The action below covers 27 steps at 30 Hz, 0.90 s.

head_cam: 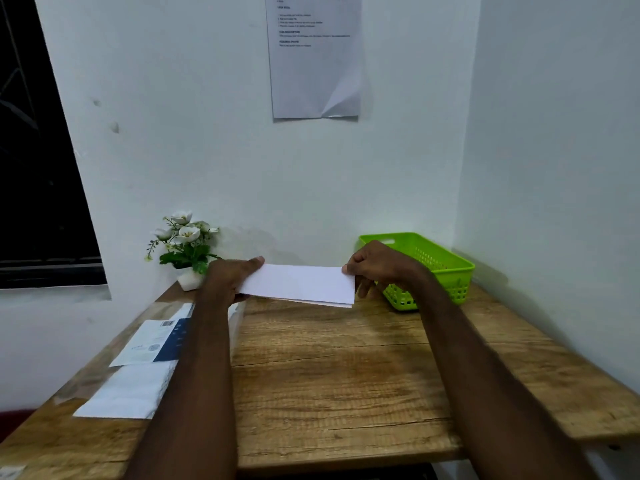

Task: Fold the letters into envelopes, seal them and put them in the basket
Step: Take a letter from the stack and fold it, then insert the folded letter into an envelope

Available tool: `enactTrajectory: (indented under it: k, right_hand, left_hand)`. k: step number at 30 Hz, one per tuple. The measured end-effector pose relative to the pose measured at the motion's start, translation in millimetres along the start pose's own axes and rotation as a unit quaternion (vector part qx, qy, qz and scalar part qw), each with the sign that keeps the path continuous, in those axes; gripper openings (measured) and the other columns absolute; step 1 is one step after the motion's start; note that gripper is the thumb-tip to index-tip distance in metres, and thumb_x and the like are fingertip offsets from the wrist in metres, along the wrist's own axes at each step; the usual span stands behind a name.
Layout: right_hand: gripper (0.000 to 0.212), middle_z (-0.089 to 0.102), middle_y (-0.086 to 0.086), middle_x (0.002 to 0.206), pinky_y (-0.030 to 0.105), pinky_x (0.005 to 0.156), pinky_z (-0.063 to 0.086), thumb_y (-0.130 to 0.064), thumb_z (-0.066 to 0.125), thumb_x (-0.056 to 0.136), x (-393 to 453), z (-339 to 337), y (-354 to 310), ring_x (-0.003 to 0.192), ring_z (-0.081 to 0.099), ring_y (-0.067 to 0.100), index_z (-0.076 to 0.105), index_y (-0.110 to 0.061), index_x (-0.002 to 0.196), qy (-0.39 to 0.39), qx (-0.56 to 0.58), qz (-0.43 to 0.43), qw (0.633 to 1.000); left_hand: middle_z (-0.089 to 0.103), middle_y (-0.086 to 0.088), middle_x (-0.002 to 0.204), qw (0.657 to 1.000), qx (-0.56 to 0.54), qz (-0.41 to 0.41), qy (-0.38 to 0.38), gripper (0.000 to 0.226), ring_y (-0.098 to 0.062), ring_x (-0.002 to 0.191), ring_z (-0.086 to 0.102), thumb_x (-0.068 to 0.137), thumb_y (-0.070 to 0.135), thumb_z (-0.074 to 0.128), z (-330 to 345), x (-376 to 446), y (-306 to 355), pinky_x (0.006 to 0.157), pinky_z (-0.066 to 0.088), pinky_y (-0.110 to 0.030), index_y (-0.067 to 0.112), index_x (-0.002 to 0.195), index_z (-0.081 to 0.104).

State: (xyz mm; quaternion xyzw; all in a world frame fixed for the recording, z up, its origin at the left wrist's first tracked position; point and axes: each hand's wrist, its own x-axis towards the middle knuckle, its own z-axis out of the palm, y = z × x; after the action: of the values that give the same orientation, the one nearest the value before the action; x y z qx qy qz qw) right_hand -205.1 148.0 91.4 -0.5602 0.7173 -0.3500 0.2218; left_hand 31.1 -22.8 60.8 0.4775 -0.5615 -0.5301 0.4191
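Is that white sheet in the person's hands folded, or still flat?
Folded. The white sheet shows a second layer's edge peeking out below its lower edge, while the left hand and right hand pinch its two ends above the table.

wall notice (313, 57) text too small – top cut off

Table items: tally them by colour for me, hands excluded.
White: 4 - folded letter, paper stack, printed packet, flower pot
Green: 1 - basket
Total: 5
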Motion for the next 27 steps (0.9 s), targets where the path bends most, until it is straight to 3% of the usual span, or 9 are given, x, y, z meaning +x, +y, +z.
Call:
enactTrajectory:
  k: [2,6,9,13,15,17,19,21,27]
  right_hand:
    - [0.019,0.067,0.016,0.076,0.024,0.038,0.048,-0.011,0.052,0.101,5,9,1,0.052,0.067,0.026,0.062,-0.001,0.089,0.024,-0.067,0.028,0.997]
    - [0.026,0.067,0.016,0.062,0.025,0.036,0.046,-0.005,0.044,0.095,17,27,7,0.037,0.062,0.022,0.064,0.007,0.083,0.026,-0.187,0.069,0.980]
    - [0.032,0.062,0.016,0.053,0.024,0.036,0.046,-0.004,0.043,0.094,23,37,15,0.030,0.056,0.020,0.061,0.008,0.071,0.008,-0.240,0.088,0.967]
    - [0.029,0.057,0.005,0.038,0.029,0.042,0.051,-0.004,0.053,0.090,32,46,30,0.039,0.061,0.020,0.055,-0.002,0.062,0.001,-0.292,0.099,0.951]
    - [0.021,0.069,0.008,0.058,0.029,0.047,0.052,-0.008,0.062,0.086,31,47,28,0.061,0.072,0.026,0.058,-0.004,0.066,0.023,-0.327,0.083,0.941]
    - [0.011,0.075,0.014,0.100,0.032,0.063,0.054,-0.014,0.066,0.085,27,49,24,0.095,0.073,0.030,0.067,-0.004,0.089,0.045,-0.393,0.059,0.917]
    - [0.031,0.067,0.012,0.122,0.036,0.083,0.053,-0.021,0.065,0.089,27,53,20,0.114,0.066,0.031,0.065,-0.009,0.117,0.081,-0.452,0.025,0.888]
    - [0.030,0.066,0.011,0.122,0.037,0.088,0.051,-0.023,0.062,0.090,25,61,12,0.114,0.065,0.031,0.065,-0.015,0.119,0.116,-0.444,-0.015,0.889]
    - [0.016,0.073,-0.005,0.094,0.030,0.066,0.046,-0.035,0.065,0.088,4,102,-29,0.092,0.066,0.019,0.076,-0.025,0.092,0.086,-0.293,-0.193,0.932]
  left_hand:
    - [0.068,-0.016,0.094,0.997,0.071,-0.006,-0.002,0.039,-0.023,0.074,0.063,0.077,0.025,0.088,0,1,-5,0.059,0.053,-0.032,0.000,0.091,0.062]
    - [0.074,-0.019,0.087,0.979,0.201,-0.020,-0.005,0.052,-0.033,0.081,0.073,0.062,0.024,0.097,4,4,-12,0.084,0.061,-0.047,-0.006,0.093,0.068]
    - [0.076,-0.012,0.092,0.937,0.349,0.003,0.013,0.055,-0.030,0.087,0.074,0.058,0.029,0.096,12,0,-17,0.085,0.061,-0.042,0.002,0.100,0.072]
    - [0.070,-0.011,0.118,0.874,0.480,0.058,0.057,0.051,-0.030,0.110,0.066,0.076,0.028,0.086,32,-15,-20,0.077,0.049,-0.034,0.008,0.118,0.067]
    - [0.069,-0.010,0.121,0.858,0.502,0.084,0.072,0.045,-0.029,0.112,0.065,0.085,0.029,0.079,41,-17,-23,0.075,0.046,-0.034,0.010,0.123,0.065]
    - [0.069,-0.009,0.121,0.851,0.510,0.102,0.074,0.043,-0.028,0.112,0.065,0.085,0.029,0.078,45,-15,-22,0.076,0.047,-0.034,0.011,0.122,0.065]
    - [0.070,-0.009,0.118,0.853,0.506,0.105,0.073,0.045,-0.029,0.110,0.066,0.080,0.029,0.082,44,-12,-19,0.075,0.047,-0.035,0.012,0.118,0.066]
    - [0.072,-0.008,0.112,0.860,0.492,0.115,0.077,0.041,-0.028,0.105,0.067,0.077,0.030,0.083,42,-9,-15,0.072,0.047,-0.033,0.013,0.111,0.069]
    - [0.077,-0.002,0.091,0.894,0.395,0.209,0.043,0.018,-0.022,0.090,0.071,0.077,0.037,0.082,18,0,8,0.081,0.057,-0.035,0.022,0.086,0.079]
